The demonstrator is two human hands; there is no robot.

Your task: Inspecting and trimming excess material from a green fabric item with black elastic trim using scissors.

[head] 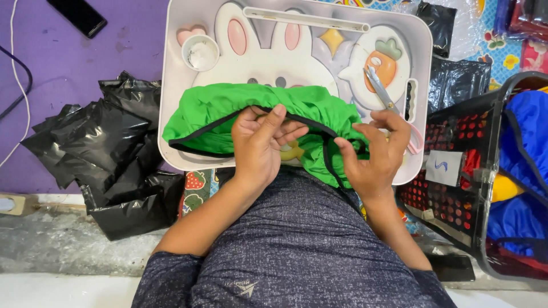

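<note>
A bright green fabric garment with thin black piping along its edge (228,114) is lying bunched across the near half of a white plastic lap tray printed with a rabbit face and a carrot (171,85), its lower folds spilling over the tray's near rim onto the person's lap. The left hand (260,142) is resting on the middle of the garment, fingers curled inward and thumb raised, pinching a fold of green cloth just below the black piping. The right hand (374,151) is sitting at the garment's right end, fingers bent and gathering the cloth where a black edge strip is running down; the thumb and forefinger are closing on that strip.

Just above the right hand, a pair of scissors with grey blades and pink handles (388,100) is lying on the tray over the carrot picture. A small round white cup (200,52) is sitting in the tray's far left corner.

To the left of the tray, a heap of crumpled black plastic bags (114,154) is spreading over a purple mat (68,68), with a dark phone (77,16) lying farther off. To the right, a black perforated plastic basket (456,177) is holding blue cloth (522,148).
</note>
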